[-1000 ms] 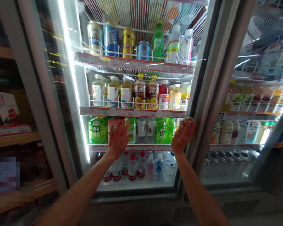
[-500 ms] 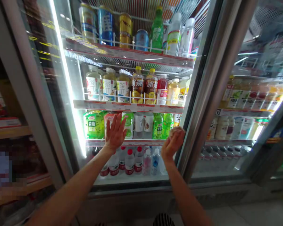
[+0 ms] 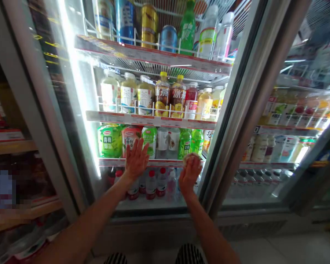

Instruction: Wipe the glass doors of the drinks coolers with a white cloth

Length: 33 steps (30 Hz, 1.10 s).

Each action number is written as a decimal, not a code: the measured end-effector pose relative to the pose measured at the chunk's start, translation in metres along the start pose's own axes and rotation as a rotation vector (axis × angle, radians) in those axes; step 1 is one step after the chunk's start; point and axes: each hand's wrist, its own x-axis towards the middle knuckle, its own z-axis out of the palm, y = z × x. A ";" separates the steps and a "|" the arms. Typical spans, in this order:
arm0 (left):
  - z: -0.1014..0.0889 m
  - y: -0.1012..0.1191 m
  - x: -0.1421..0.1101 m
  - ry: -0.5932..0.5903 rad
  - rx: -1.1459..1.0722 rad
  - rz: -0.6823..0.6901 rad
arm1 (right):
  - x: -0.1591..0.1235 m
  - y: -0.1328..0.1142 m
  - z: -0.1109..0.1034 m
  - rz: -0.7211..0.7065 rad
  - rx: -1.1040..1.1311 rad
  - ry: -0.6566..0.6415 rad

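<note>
My left hand [image 3: 136, 160] is open, fingers spread and palm forward, seemingly flat against the glass door of a lit drinks cooler. Behind it stand a red-labelled bottle [image 3: 128, 136] and a green-and-white bottle [image 3: 149, 139]. Lower and to the right, my right hand [image 3: 187, 178] is closed around a crumpled pale cloth [image 3: 191, 157], held up at the glass. Green drink bottles [image 3: 185, 144] show just above the cloth. Most of the cloth is hidden by my fingers, so its full size cannot be seen.
A metal door frame [image 3: 243, 110] runs down the right, with another cooler section of bottles [image 3: 297, 110] beyond. To the left are a bright light strip [image 3: 76, 88] and wooden shelves [image 3: 12, 147]. My striped-covered knees [image 3: 189, 255] are at the bottom.
My right hand has moved left and down across the glass with the cloth, away from the door frame. My left hand stays spread in about the same place. The view has shifted slightly.
</note>
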 end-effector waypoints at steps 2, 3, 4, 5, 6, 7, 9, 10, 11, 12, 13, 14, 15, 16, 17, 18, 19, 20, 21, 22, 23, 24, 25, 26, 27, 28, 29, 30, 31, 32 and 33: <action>0.001 -0.001 0.000 -0.002 -0.014 -0.006 | -0.010 -0.027 0.007 -0.201 0.088 -0.117; 0.001 -0.002 0.001 -0.005 -0.019 -0.008 | -0.011 -0.032 0.008 -0.301 0.120 -0.172; 0.001 -0.003 0.001 -0.008 -0.021 -0.005 | -0.007 -0.031 0.008 -0.374 0.136 -0.203; 0.001 -0.003 0.001 -0.008 -0.021 0.001 | 0.001 -0.024 0.007 -0.405 0.133 -0.199; 0.000 -0.004 0.001 -0.003 -0.018 0.009 | 0.014 -0.012 0.004 -0.389 0.112 -0.159; 0.000 -0.004 0.001 0.003 -0.015 0.017 | 0.029 0.003 0.001 -0.322 0.079 -0.093; -0.002 -0.004 0.000 0.020 -0.007 0.036 | 0.066 0.028 -0.003 -0.077 0.000 0.076; -0.004 -0.003 0.000 0.023 -0.004 0.042 | 0.084 0.034 -0.004 0.050 -0.031 0.151; -0.005 -0.003 0.000 0.021 -0.003 0.045 | 0.098 0.035 -0.004 0.142 -0.050 0.204; -0.007 -0.002 0.002 0.016 -0.007 0.045 | 0.109 0.031 -0.003 0.176 -0.052 0.232; -0.009 -0.002 0.005 0.012 -0.016 0.045 | 0.116 0.023 -0.002 0.145 -0.040 0.232; -0.011 -0.003 0.010 0.013 -0.028 0.040 | 0.119 0.013 -0.001 0.057 -0.018 0.203; -0.013 -0.005 0.018 0.022 -0.038 0.030 | 0.120 0.004 0.000 -0.067 0.008 0.155; -0.016 -0.008 0.027 0.040 -0.046 0.015 | 0.120 -0.003 0.001 -0.200 0.032 0.097; -0.018 -0.013 0.039 0.065 -0.049 -0.005 | 0.121 -0.005 0.000 -0.307 0.045 0.045; -0.020 -0.018 0.052 0.093 -0.049 -0.032 | 0.125 -0.003 -0.001 -0.360 0.041 0.022; -0.022 -0.025 0.066 0.120 -0.046 -0.061 | 0.131 0.004 -0.003 -0.339 0.023 0.040; -0.024 -0.032 0.079 0.142 -0.044 -0.093 | 0.140 0.013 -0.005 -0.253 0.001 0.094; -0.026 -0.039 0.091 0.157 -0.046 -0.119 | 0.151 0.021 -0.006 -0.126 -0.017 0.164; -0.028 -0.045 0.101 0.167 -0.053 -0.143 | 0.162 0.028 -0.007 0.007 -0.026 0.233; -0.029 -0.050 0.108 0.172 -0.065 -0.162 | 0.172 0.030 -0.007 0.113 -0.026 0.287; -0.030 -0.054 0.113 0.174 -0.076 -0.175 | 0.179 0.028 -0.007 0.168 -0.020 0.313; -0.031 -0.056 0.116 0.176 -0.082 -0.181 | 0.184 0.021 -0.006 0.161 -0.012 0.306; -0.031 -0.058 0.116 0.178 -0.082 -0.180 | 0.185 0.011 -0.005 0.096 -0.001 0.271; -0.031 -0.058 0.116 0.181 -0.074 -0.173 | 0.185 0.000 -0.004 -0.008 0.010 0.217; -0.031 -0.058 0.115 0.185 -0.060 -0.164 | 0.183 -0.009 -0.004 -0.130 0.022 0.151; -0.031 -0.058 0.114 0.189 -0.045 -0.154 | 0.182 -0.015 -0.004 -0.250 0.031 0.082; -0.031 -0.058 0.113 0.190 -0.034 -0.147 | 0.183 -0.016 -0.005 -0.336 0.036 0.032; -0.031 -0.058 0.112 0.188 -0.027 -0.143 | 0.186 -0.012 -0.008 -0.360 0.033 0.021; -0.031 -0.057 0.112 0.184 -0.023 -0.141 | 0.193 -0.004 -0.010 -0.307 0.024 0.056; -0.031 -0.057 0.112 0.184 -0.020 -0.139 | 0.201 0.004 -0.012 -0.192 0.011 0.124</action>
